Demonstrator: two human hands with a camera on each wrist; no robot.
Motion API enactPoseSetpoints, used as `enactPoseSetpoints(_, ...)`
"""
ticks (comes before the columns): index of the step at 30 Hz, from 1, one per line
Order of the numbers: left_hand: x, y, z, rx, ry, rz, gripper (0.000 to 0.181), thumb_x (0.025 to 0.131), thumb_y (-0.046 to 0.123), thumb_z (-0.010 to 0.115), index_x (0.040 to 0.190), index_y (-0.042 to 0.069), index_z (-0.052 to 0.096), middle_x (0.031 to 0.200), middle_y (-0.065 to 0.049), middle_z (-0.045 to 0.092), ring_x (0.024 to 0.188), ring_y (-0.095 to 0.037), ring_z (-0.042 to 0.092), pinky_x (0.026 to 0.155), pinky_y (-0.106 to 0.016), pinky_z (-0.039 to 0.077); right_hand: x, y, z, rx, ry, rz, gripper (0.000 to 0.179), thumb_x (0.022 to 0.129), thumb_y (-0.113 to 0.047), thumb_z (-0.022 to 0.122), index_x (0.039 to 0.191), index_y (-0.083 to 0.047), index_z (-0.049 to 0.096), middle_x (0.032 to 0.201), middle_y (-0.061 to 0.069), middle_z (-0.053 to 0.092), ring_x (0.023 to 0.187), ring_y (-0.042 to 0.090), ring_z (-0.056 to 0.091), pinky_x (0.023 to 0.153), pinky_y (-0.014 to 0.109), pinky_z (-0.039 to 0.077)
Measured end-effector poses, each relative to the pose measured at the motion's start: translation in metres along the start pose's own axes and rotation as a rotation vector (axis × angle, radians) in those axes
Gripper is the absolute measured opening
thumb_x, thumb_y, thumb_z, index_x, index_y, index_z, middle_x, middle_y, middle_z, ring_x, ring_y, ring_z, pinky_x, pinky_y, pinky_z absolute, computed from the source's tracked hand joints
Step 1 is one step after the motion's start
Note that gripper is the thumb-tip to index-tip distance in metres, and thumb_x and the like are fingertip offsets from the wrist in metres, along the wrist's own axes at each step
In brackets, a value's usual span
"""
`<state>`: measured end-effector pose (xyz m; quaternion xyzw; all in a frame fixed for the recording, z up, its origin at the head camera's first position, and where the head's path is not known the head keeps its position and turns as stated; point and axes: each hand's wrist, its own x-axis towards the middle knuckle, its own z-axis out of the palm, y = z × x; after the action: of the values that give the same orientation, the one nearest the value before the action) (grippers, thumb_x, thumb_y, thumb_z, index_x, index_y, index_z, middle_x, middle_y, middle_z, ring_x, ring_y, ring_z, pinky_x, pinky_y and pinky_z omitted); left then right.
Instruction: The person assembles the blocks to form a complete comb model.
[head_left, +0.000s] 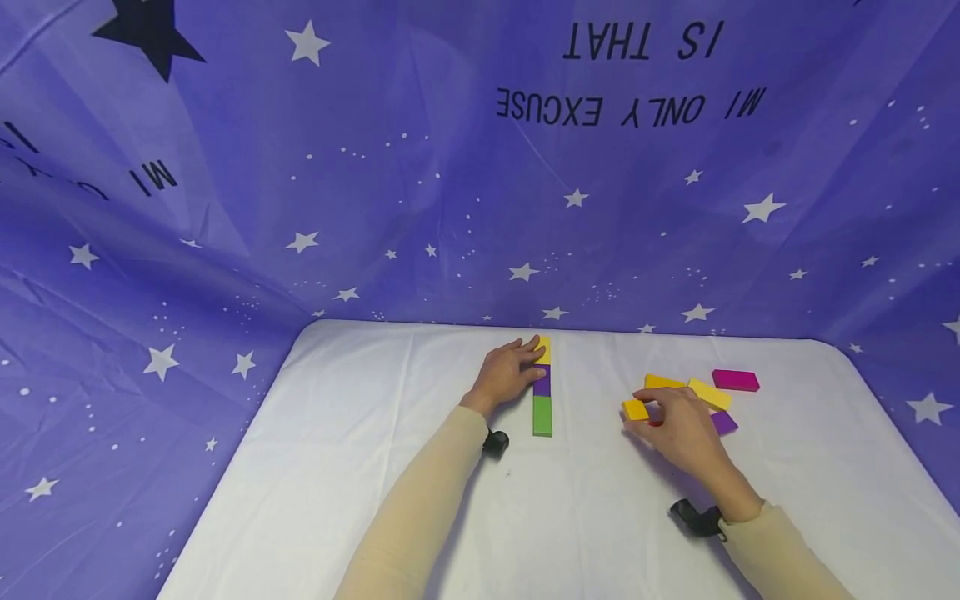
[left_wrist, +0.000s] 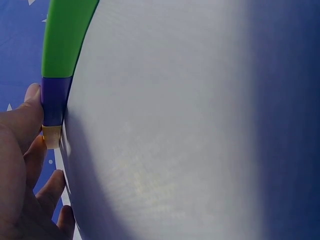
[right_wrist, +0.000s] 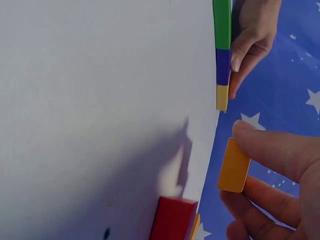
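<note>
The head view shows the right hand [head_left: 686, 432], thumb and fingers clamped on an orange block [head_left: 635, 410], held above the white table [head_left: 600, 508] right of its middle, beside a pale yellow block [head_left: 709, 395], a loose purple block [head_left: 724, 423] and a magenta block [head_left: 736, 380], the last of these nearest the far right corner and lying roughly along the far edge. The left hand [head_left: 504, 375] has its fingers apart, touching the yellow block [head_left: 545, 343] and the purple block [head_left: 542, 386] of a row that finishes with a green block [head_left: 542, 417]. That row's long axis runs from near the far edge toward the near side, yellow end farthest. The step in hand appears to be bringing another block to the row; the next move seems to call for carrying it leftward and squaring it to an end. In the right wrist view its visible face is longer from thumb to fingers and leans slightly; whether that is the block's own long axis I cannot tell.
</note>
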<state>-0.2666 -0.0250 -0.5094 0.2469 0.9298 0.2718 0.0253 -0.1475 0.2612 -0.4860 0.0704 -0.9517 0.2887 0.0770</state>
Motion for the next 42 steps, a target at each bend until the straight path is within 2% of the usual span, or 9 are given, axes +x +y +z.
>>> enactPoseSetpoints(5,0.0,0.0,0.0,0.008,-0.007,0.003,0.046,0.098,0.035,0.064,0.141,0.018,0.058,0.155,0.005,0.042,0.145,-0.026,0.038,0.119,-0.042,0.029,-0.003,-0.007,0.002,0.005,0.011,-0.009,0.045,0.077,-0.02,0.088,0.114,-0.001,0.073,0.105,0.015,0.073,0.102,0.035,0.056,0.083,0.052,0.047)
enactPoseSetpoints(11,0.0,0.0,-0.001,0.004,-0.009,-0.008,0.046,0.099,0.034,0.064,0.141,0.018,0.058,0.156,0.005,0.042,0.145,-0.026,0.038,0.119,-0.043,0.03,-0.006,-0.019,0.005,0.006,0.009,-0.024,0.043,0.077,-0.021,0.087,0.114,-0.003,0.074,0.105,0.012,0.073,0.098,0.032,0.056,0.073,0.041,0.048)
enactPoseSetpoints(15,0.001,0.0,-0.001,0.007,-0.007,-0.007,0.046,0.099,0.034,0.064,0.141,0.018,0.058,0.156,0.005,0.042,0.145,-0.027,0.038,0.119,-0.043,0.03,-0.009,-0.026,0.01,0.021,-0.001,-0.028,0.042,0.077,-0.02,0.087,0.113,-0.004,0.074,0.108,0.014,0.073,0.105,0.037,0.057,0.086,0.052,0.049)
enactPoseSetpoints(19,0.001,-0.001,-0.001,0.008,-0.008,-0.012,0.046,0.099,0.035,0.064,0.141,0.018,0.058,0.156,0.006,0.041,0.146,-0.026,0.037,0.119,-0.043,0.029,-0.01,-0.033,0.014,0.036,-0.019,-0.014,0.041,0.077,-0.021,0.087,0.113,-0.005,0.074,0.112,0.015,0.072,0.117,0.041,0.054,0.098,0.061,0.044)
enactPoseSetpoints(23,0.001,-0.002,-0.001,0.001,-0.011,-0.011,0.047,0.099,0.035,0.064,0.142,0.018,0.058,0.156,0.006,0.041,0.146,-0.025,0.037,0.12,-0.043,0.029,-0.012,-0.043,0.02,0.031,-0.032,-0.013,0.042,0.076,-0.022,0.088,0.113,-0.006,0.074,0.111,0.013,0.072,0.113,0.037,0.056,0.095,0.058,0.047)
enactPoseSetpoints(29,0.001,-0.001,-0.003,0.007,-0.007,-0.014,0.046,0.098,0.035,0.064,0.141,0.019,0.058,0.156,0.005,0.042,0.146,-0.025,0.037,0.12,-0.042,0.029,-0.014,-0.058,0.032,0.001,-0.039,-0.064,0.045,0.072,-0.022,0.091,0.111,-0.007,0.076,0.108,0.01,0.074,0.105,0.032,0.059,0.089,0.052,0.05)
enactPoseSetpoints(42,0.0,0.001,0.0,0.022,-0.013,-0.025,0.047,0.099,0.036,0.063,0.143,0.02,0.057,0.156,0.008,0.04,0.146,-0.023,0.036,0.12,-0.044,0.028,-0.018,-0.079,0.055,0.0,-0.056,-0.096,0.042,0.068,-0.024,0.093,0.104,-0.008,0.077,0.102,0.005,0.074,0.099,0.027,0.06,0.087,0.048,0.047)
